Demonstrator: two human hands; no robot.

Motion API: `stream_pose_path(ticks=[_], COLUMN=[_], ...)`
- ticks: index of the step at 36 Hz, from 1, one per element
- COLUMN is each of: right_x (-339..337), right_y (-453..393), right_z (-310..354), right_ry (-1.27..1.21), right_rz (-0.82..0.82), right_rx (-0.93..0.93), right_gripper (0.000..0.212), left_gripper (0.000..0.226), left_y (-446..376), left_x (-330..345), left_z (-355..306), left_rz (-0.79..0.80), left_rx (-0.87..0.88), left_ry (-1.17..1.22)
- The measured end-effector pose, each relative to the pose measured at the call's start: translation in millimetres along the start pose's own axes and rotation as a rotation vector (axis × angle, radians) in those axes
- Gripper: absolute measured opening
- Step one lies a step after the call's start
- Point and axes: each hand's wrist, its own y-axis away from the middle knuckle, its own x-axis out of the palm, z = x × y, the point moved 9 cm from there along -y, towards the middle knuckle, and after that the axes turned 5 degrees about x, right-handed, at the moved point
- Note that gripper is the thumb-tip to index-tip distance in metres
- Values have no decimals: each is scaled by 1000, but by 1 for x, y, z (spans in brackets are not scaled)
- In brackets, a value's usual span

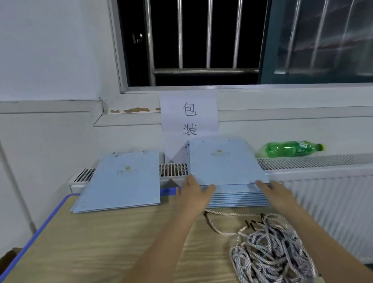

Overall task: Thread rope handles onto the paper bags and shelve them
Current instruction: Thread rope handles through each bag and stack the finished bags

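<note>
Head view, from left to right: a small pile of blue paper bags [118, 183] lies flat at the far edge of the wooden table [78, 256]. Next, the left hand [194, 195] presses the near left corner of the taller bag stack [226, 169], fingers straight and slightly spread. The right hand [275, 193] meets its near right corner, fingers extended, gripping nothing. Tangled rope handles [271, 254] sit below. Lifting only the top bag probably needs thumbs slid under one sheet evenly.
</note>
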Motion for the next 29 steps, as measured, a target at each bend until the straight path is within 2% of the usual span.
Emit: stream_pose_path(ticks=[3,5,7,9,11,13,15,18,20,21,22,23,24,27,28,29], right_x=[-6,-18,-33,-38,-32,-23,-19,-13,-9,-8,-9,-9,-10,-2,4,11], right_y=[7,13,20,23,25,30,38,45,51,55,59,62,65,76,81,87], right_z=[9,17,23,25,30,40,48,49,48,49,50,50,51,55,57,57], right_ry=[-97,-154,-268,-439,-719,-1124,-1342,-1399,-1423,-1411,-1389,-1356,-1313,-1133,-1065,-997], right_rz=[-108,-243,-389,-427,-335,-179,-64,52,129,162,181,191,198,286,344,408], right_rx=[-36,-62,-82,-45,-1,14,18,30,25,16,8,-4,-18,-63,-76,-89], right_gripper=[55,58,56,47,24,2,13,13,14,8,4,9,12,14,13,12], left_gripper=[58,47,30,31,35,27,12,12,15,14,12,5,8,60,69,63], left_y=[1,4,9,15,16,20,24,37,47,50,54,55,59,75,85,98], left_x=[-8,-17,-30,-40,-43,-49,-57,-72,-88,-99,-109,-121,-134,-170,-180,-191], left_z=[-4,-9,-13,-15,-10,-4,4,10,12,15,19,29,39,81,91,99], left_rz=[-61,-114,-206,-264,-274,-272,-256,-180,-136,-131,-143,-170,-209,-335,-363,-406], left_rx=[48,67,64,21,-40,-103,-163,-188,-130,-99,-78,-81,-88,-124,-121,-107], left_ry=[47,146,217,325,502,649,835,1061,1012,1004,1017,1045,1076,1047,970,884])
